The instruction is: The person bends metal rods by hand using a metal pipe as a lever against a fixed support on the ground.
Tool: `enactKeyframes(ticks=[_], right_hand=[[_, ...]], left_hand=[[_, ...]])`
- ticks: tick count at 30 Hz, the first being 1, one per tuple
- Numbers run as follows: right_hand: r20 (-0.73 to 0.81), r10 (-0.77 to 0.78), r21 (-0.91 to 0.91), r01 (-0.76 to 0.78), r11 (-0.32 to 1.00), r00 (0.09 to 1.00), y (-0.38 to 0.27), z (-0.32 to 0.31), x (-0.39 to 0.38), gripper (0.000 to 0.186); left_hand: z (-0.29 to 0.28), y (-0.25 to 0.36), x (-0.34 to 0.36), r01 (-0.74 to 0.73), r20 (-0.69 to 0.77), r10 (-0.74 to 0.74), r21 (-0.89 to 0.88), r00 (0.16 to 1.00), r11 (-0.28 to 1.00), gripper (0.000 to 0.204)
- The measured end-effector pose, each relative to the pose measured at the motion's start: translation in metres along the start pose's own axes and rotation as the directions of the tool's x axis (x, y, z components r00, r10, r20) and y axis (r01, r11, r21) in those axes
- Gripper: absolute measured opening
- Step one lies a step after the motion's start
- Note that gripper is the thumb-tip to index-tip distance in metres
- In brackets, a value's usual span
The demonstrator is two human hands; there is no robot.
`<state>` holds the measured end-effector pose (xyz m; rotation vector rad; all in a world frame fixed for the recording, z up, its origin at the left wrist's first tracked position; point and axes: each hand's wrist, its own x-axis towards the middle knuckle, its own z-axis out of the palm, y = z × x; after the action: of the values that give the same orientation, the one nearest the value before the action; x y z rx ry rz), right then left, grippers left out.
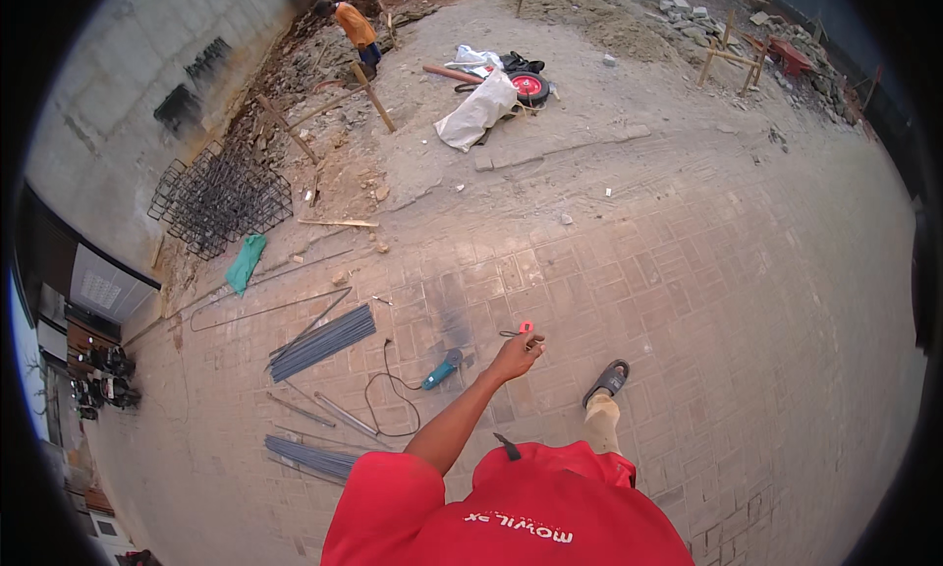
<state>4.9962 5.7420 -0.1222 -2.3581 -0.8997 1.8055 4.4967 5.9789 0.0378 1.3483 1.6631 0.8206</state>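
Observation:
My left hand (516, 357) reaches forward over the paving with its arm stretched out, fingers loosely apart. Right beyond the fingers is a small red tape measure (526, 327) with a dark strap; in this view it looks apart from my fingers, though contact is hard to judge. To the left of my arm lies a teal angle grinder (443, 369), its black power cord (367, 397) looping over the bricks. Two bundles of thin steel bars, an upper one (324, 342) and a lower one (310, 457), rest farther left. My right hand is out of view.
Between the bundles lie loose metal pieces (344, 413). Beyond are a green cloth (246, 263), a pile of wire frames (221, 200), a pale sack (478, 112) and a red-hubbed wheel (528, 87). A person in orange (356, 28) stands by the far wall; motorcycles (106, 377) stand left.

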Motion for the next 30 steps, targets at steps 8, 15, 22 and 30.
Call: enactKeyframes(ticks=[8,15,22,30], right_hand=[[0.048,-0.035,-0.124,0.041,0.991,0.998,-0.313,-0.213,0.152,0.017],[-0.215,-0.58,-0.028,0.589,0.808,0.786,-0.789,-0.293,0.325,0.041],[0.019,-0.577,-0.095,0.576,0.812,0.816,-1.033,-0.222,0.434,0.043],[0.394,-0.183,-0.568,0.395,0.722,0.901,-1.109,-0.328,0.572,0.027]], left_hand=[[0.01,-0.112,0.089,0.739,-0.069,-0.737,0.107,0.673,0.665,0.032],[0.02,-0.143,0.171,0.936,0.091,-0.933,0.031,0.347,0.351,0.026],[-0.03,-0.124,0.468,0.799,-0.163,-0.787,0.014,0.595,0.601,0.032],[-0.342,0.125,0.896,0.039,-0.701,-0.553,-0.603,0.451,0.797,0.087]])
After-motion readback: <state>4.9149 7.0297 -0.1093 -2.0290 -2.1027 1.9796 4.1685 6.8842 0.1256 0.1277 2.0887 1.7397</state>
